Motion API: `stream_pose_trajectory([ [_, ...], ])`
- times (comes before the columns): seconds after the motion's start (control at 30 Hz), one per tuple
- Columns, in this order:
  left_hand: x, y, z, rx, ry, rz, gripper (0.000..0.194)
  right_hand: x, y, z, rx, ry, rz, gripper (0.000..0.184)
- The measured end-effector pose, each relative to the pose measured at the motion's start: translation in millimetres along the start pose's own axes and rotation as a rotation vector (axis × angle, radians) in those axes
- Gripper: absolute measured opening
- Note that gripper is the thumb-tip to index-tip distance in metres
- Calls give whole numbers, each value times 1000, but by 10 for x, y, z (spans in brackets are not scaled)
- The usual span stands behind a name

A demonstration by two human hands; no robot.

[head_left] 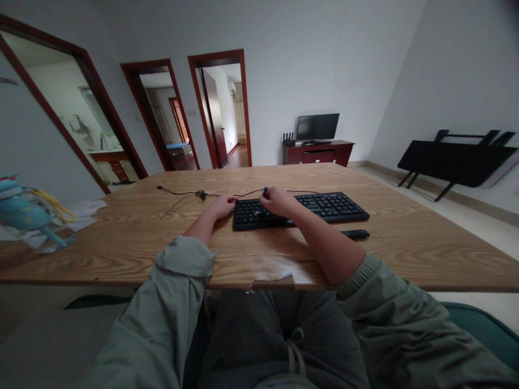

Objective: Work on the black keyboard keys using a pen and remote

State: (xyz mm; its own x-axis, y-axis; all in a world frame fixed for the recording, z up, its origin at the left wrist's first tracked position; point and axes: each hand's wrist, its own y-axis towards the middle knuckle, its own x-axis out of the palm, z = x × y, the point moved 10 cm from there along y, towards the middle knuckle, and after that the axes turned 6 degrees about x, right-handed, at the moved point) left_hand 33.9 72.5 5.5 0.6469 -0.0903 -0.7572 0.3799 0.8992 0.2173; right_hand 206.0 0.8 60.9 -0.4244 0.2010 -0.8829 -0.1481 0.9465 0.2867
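Observation:
A black keyboard (324, 208) lies on the wooden table (121, 243) in front of me. My left hand (222, 206) rests curled against the keyboard's left end, fingers closed on its edge. My right hand (278, 201) hovers over the left half of the keys, fingers pinched round a small blue tool (265, 191) that points down at the keys. A thin black cable (190, 193) runs from behind the keyboard off to the left.
A small black bar-shaped object (355, 234) lies just in front of the keyboard's right end. A blue toy with yellow cord (24, 210) sits at the table's left edge. A folded black table (458, 159) leans on the right wall.

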Motion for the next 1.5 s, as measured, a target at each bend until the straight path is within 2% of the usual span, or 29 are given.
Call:
stream_pose_trajectory([
  [0.2, 64, 46, -66, 13, -27, -31, 40, -185, -21, 339, 53, -147, -24, 33],
  [0.37, 9, 27, -72, -15, 24, 5, 39, -324, -77, 677, 96, -162, -68, 31],
  [0.6, -14, 26, -99, -37, 50, 22, 40, -566, -161, 1220, 229, -277, -68, 36],
  [0.77, -13, 34, -98, -21, 61, 20, 41, -647, -185, 1543, 317, -346, -77, 42],
  [0.9, -13, 46, -119, -24, 65, 23, 40, -836, -243, 1610, 404, -384, 42, 43],
  [1.0, -9, 61, -124, -19, 71, 22, 39, -951, -294, 1473, 437, -354, 143, 40],
  [1.07, 11, 72, -127, -14, 60, 11, 40, -902, -285, 1253, 386, -261, 173, 35],
  [1.13, 32, 79, -131, -11, 34, 1, 40, -714, -237, 909, 258, -89, 150, 33],
  [1.23, 37, 72, -101, 7, 0, 0, 41, -252, -168, 284, 42, 234, 8, 35],
  [1.33, 36, 50, -50, 25, -19, -12, 42, 69, -137, -232, -88, 349, -20, 35],
  [1.4, 34, 40, -32, 30, -23, -18, 42, 204, -125, -446, -129, 348, -23, 35],
  [1.5, 39, 41, -22, 52, -12, -25, 43, 269, -121, -552, -133, 307, -8, 34],
])
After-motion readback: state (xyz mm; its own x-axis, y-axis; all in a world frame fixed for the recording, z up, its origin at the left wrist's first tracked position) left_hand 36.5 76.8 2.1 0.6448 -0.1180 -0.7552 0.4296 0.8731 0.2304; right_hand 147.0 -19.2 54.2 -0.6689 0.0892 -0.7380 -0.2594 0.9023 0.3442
